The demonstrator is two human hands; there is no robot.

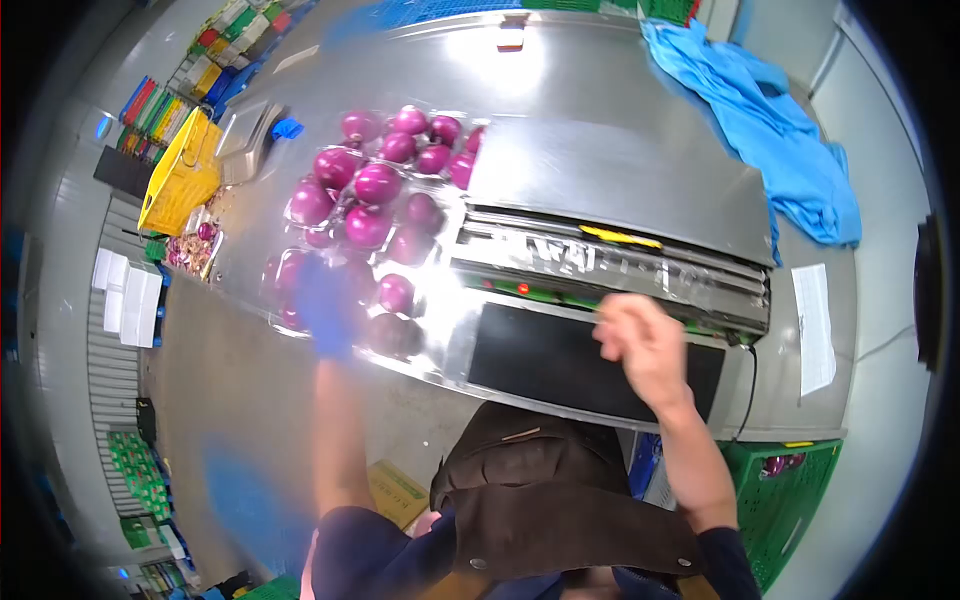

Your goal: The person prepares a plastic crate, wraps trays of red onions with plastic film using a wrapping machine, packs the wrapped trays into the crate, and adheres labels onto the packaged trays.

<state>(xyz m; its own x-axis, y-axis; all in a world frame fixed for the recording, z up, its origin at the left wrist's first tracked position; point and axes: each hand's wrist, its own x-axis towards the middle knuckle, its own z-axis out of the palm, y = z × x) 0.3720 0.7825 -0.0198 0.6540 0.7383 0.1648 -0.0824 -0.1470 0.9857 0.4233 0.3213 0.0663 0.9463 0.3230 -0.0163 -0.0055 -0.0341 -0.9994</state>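
Several peeled red onions [377,184] lie in clear plastic trays on the steel table [400,60], left of the wrapping machine [600,255]. My left hand [330,305], in a blue glove, is over the near trays; motion blurs its fingers, so its hold cannot be made out. My right hand [640,340] is bare, with curled fingers, above the black plate [570,360] at the machine's front edge. Whether anything small is between those fingers is hidden. Clear film and a yellow strip [620,237] show on the machine.
A yellow crate [185,170] and a steel container [243,140] stand at the left, near onion peelings [190,252]. Blue cloth [770,130] lies at the back right. A white paper sheet [814,330] is at the right, with a green crate [790,500] below.
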